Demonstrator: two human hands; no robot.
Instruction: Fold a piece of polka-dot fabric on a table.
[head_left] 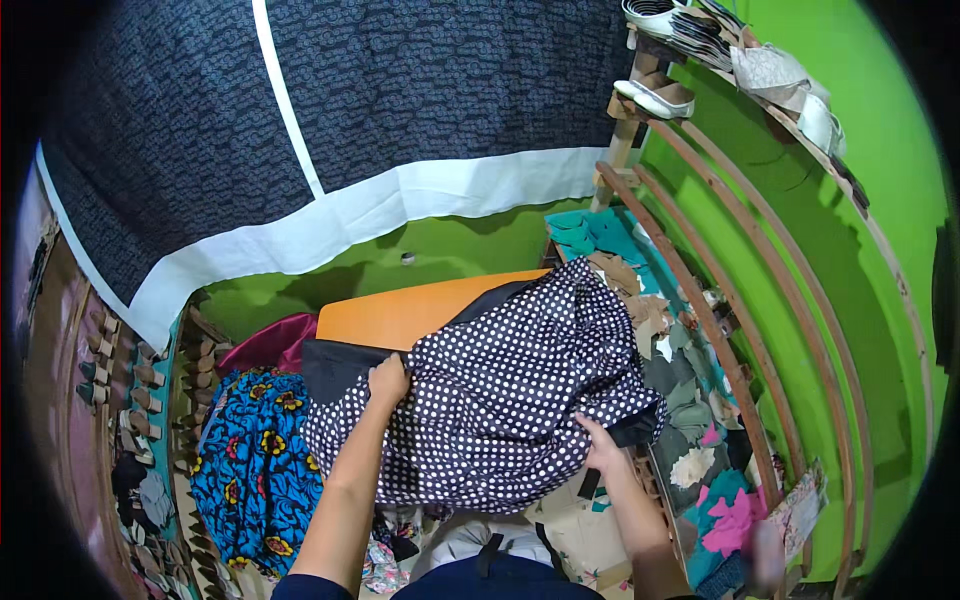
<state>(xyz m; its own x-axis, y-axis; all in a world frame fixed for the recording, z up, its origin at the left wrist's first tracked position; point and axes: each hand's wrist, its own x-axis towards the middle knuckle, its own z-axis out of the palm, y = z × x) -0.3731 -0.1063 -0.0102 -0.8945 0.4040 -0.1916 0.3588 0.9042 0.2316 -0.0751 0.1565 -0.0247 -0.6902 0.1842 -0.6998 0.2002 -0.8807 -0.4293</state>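
Navy shirt (490,584) nearest; beyond it, left hand (391,380) grips polka-dot cloth (500,385), right hand (602,450) pinches its right side. The cloth partly hides an orange board (420,306). Step seems to be straightening; next likely calls for an even pull.

The cloth (500,400) in front of you was black with rows of white polka dots, loose and wrinkled, its far right part gathered into deep folds. It hid the near side of an orange board (400,303). Plain dark fabric (335,368) showed at its upper left. Your left hand (390,381) gripped its upper left part; your right hand (602,447) held its lower right.
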